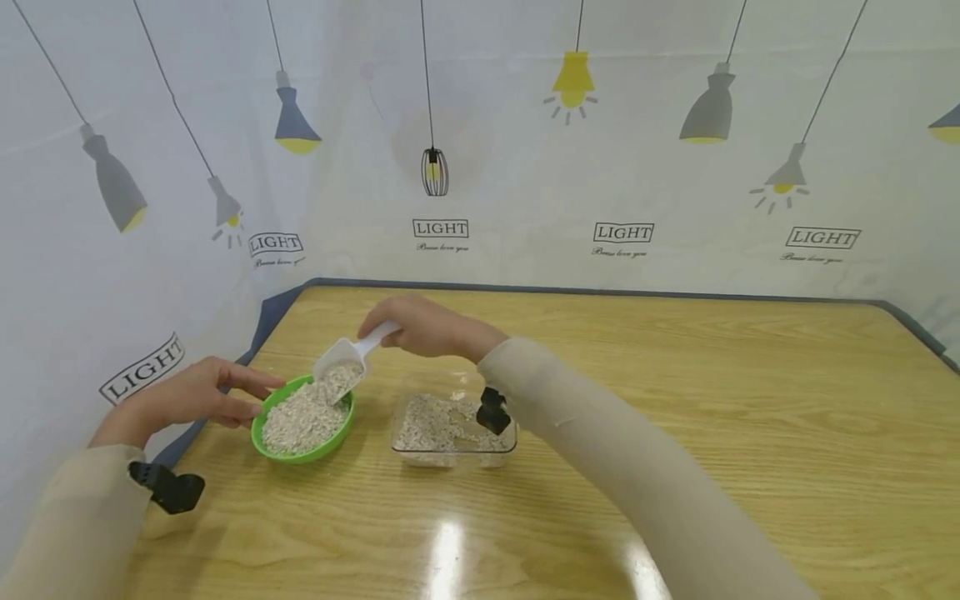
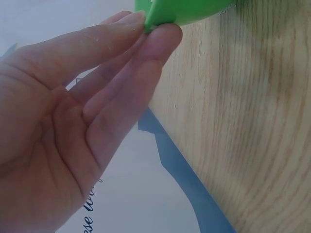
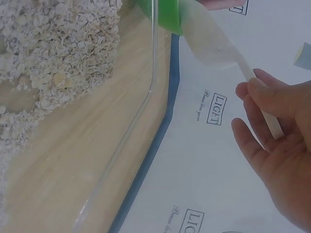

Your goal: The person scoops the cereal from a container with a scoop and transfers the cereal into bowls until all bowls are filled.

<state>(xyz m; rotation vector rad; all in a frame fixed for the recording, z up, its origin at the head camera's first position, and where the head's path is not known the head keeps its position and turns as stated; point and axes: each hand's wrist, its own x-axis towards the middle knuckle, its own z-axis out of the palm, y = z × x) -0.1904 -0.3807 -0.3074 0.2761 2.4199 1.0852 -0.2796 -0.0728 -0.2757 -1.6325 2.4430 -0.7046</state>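
A green bowl [image 1: 339, 437] heaped with oat flakes [image 1: 298, 423] stands at the left of the table. My left hand [image 1: 197, 392] pinches its rim between thumb and fingers, as the left wrist view shows up close. In my right hand [image 1: 423, 325] is the handle of a white scoop [image 1: 330, 357], which tilts down over the bowl with oats in its mouth. The scoop's lip meets the heap in the bowl. To the right, a clear rectangular container [image 1: 454, 454] holds more oats [image 3: 73, 43], with part of its bottom showing bare in the right wrist view.
The wooden table [image 1: 712, 417] stretches away to the right. A pale wall covering [image 1: 525, 183] with printed lamps borders its back and left edges. Black camera mounts sit on both wrists, and the right forearm passes over the container's right side.
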